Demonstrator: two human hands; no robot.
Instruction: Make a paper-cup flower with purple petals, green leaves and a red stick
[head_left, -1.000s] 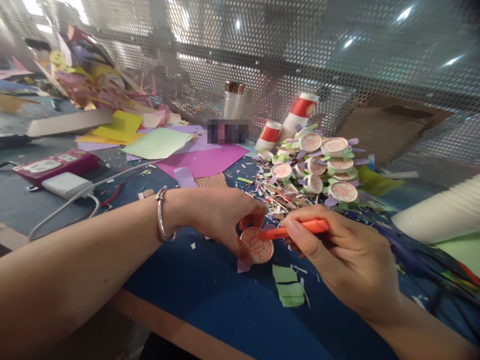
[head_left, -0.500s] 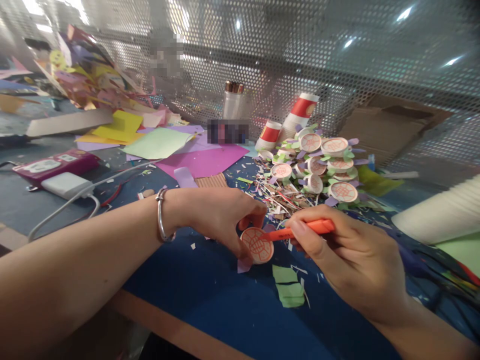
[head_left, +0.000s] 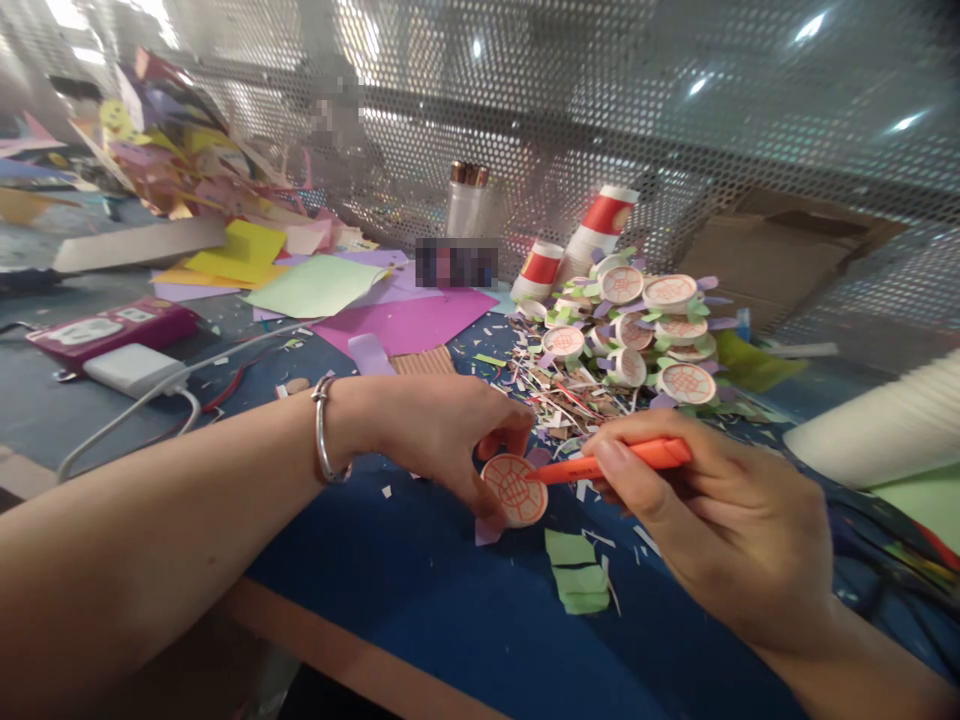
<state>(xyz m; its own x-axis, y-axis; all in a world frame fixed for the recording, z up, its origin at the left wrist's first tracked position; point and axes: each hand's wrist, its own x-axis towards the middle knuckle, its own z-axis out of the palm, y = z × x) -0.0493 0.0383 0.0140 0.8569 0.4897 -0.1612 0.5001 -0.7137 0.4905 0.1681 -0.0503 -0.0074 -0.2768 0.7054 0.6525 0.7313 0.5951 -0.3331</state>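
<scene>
Head view showed a pile of patterned discs (head_left: pixel 634 331), seemingly finished, beyond my right hand (head_left: pixel 735 520). It and my left hand (head_left: pixel 442 425) gripped, respectively, an orange marker (head_left: pixel 652 456) and, at its tip, a small disc (head_left: pixel 514 492) perhaps lacking a few strokes.

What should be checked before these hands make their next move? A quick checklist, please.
1. Left hand holding the paper cup base: ok, fingers at its edge.
2. Right hand gripping the orange marker: ok.
3. Marker aimed at the base: ok, pointing at its upper right.
4. Tip touching the base: cannot tell.
5. Green paper pieces apart from the base: ok.
6. Tabletop free of scraps: not ok, paper scraps lie behind the base.
</scene>
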